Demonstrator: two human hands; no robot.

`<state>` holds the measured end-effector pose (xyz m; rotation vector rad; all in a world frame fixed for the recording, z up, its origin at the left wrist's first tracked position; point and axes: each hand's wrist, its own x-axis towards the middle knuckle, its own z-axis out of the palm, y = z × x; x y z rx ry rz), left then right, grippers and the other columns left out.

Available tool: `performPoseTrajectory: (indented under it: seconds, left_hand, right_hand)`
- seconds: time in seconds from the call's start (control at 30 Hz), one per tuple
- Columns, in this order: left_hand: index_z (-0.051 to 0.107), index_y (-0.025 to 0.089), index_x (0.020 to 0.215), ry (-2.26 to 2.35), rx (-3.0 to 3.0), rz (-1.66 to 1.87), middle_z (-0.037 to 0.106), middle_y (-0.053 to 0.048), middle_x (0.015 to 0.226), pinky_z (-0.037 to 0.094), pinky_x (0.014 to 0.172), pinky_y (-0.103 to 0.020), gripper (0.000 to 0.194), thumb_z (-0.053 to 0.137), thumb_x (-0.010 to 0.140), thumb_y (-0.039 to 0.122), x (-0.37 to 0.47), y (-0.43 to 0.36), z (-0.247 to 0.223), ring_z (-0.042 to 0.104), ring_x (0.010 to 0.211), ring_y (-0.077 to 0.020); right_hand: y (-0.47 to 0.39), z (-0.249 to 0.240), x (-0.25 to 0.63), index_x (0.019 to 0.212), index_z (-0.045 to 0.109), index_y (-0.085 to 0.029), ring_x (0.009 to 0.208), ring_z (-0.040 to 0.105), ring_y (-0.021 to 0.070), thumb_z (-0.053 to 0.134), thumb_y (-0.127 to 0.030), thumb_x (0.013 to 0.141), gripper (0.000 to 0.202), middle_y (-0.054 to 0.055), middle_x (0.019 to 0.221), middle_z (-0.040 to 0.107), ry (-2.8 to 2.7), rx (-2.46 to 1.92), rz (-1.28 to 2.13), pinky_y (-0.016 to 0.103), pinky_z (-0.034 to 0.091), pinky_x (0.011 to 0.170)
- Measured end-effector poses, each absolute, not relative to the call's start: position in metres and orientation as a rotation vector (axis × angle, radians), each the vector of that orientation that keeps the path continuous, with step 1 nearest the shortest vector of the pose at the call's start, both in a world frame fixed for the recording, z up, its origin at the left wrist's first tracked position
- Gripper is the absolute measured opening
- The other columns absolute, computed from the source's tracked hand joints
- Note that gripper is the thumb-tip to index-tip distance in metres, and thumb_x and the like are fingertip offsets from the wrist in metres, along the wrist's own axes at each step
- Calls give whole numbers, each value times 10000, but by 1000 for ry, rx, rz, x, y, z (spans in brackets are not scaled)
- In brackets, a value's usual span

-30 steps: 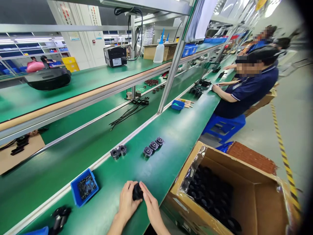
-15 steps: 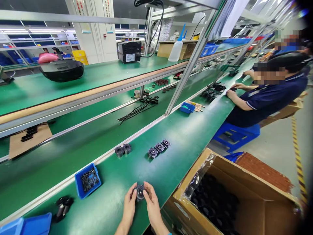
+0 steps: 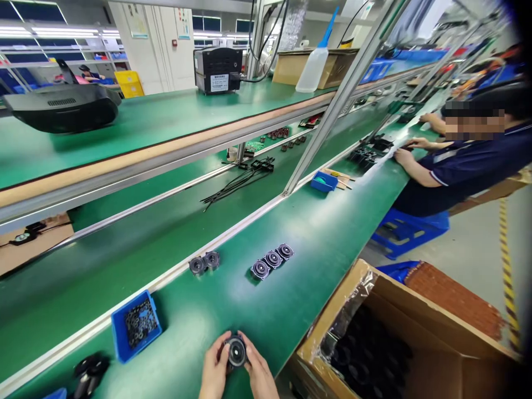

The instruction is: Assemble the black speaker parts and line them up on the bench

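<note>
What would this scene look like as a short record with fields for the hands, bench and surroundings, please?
Left hand: holding one side of a round black part
Right hand: on the part's opposite side
Green bench: row of three round parts; pair of dark rings; blue bin of small pieces
Beside bench: open cardboard box containing dark items
Nearby: seated co-worker in dark blue

From where I stood, the long green workbench (image 3: pixel 332 227) ran away into the distance, a green shelf (image 3: pixel 166 113) above it beside a metal post (image 3: pixel 343 94). Beyond rose a white column (image 3: pixel 158 66); strip lights (image 3: pixel 64 33) glowed to its left. A blue stool (image 3: pixel 419 224) stood on the grey floor (image 3: pixel 477 244), near yellow-and-black tape (image 3: pixel 507 271).
</note>
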<state>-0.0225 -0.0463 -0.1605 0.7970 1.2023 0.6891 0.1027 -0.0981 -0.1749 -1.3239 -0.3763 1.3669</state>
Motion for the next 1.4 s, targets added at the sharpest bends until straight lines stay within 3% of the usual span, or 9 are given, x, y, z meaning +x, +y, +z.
performPoseTrajectory:
  seconds: [0.13,0.43,0.57,0.67,0.83,0.97,1.17,1.3,1.4]
  left_hand:
    - [676,183,1105,1215,825,671,654,-134,1210,440,1036,-450,655,676,660,664,-25,-49,-162,574,1169,-315]
    - [697,185,1079,1241,850,712,660,-130,1209,440,1038,-458,639,660,666,672,-20,-52,-163,560,1184,-338]
    - [698,184,1089,1208,771,713,668,-125,1197,481,997,-444,656,690,642,663,-19,-49,-155,575,1163,-349]
    - [672,189,1146,1133,752,740,622,-123,1274,420,1059,-443,638,677,687,632,-24,-53,-150,526,1229,-335]
    - [458,255,1377,1050,1105,769,399,-78,1488,380,1094,-401,642,651,781,394,-35,-66,-154,367,1366,-277]
    - [531,219,1277,1144,1439,743,553,-104,1345,375,1086,-423,633,727,675,204,-32,-61,-153,495,1253,-276]
    - [591,224,1144,1142,1518,726,645,-95,1154,454,978,-418,500,759,675,265,-29,-50,-143,582,1097,-277]
    - [584,219,1203,1164,1399,778,596,-101,1255,430,1011,-413,604,768,628,232,-31,-55,-148,520,1182,-284]
    - [575,220,1237,1276,1078,741,563,-95,1320,529,834,-332,482,630,778,354,-30,-62,-155,548,1161,-263]
  right_hand:
    - [-99,-174,107,1125,697,-255,1271,504,294,647,-633,720,557,88,1299,619,-506,-1408,1336,459,280,1147]
    - [-99,-184,103,1102,711,-257,1188,580,301,580,-678,740,571,103,1229,666,-598,-1488,1211,457,401,1081]
    - [-96,-179,100,1094,716,-250,1202,566,314,575,-683,740,576,107,1229,665,-584,-1485,1178,486,377,1096]
    - [-96,-169,100,1194,654,-250,1242,534,301,578,-661,756,606,96,1311,611,-561,-1446,1226,479,364,1106]
    - [-94,-157,101,1194,650,-276,1253,516,288,513,-624,818,531,89,1314,606,-770,-1541,1036,472,362,1107]
    - [-96,-155,100,1076,709,-260,1211,531,281,427,-545,883,445,111,1274,606,-982,-1601,890,469,403,1070]
    - [-100,-148,99,1128,679,-258,1188,519,286,535,-502,842,403,113,1234,605,-982,-1612,829,462,400,1056]
    - [-92,-146,100,1055,696,-217,1153,543,305,591,-629,743,527,119,1162,654,-717,-1576,1023,478,376,1066]
    - [-84,-143,105,1056,690,-210,1078,602,299,608,-653,716,565,111,1134,680,-670,-1534,1153,453,473,964]
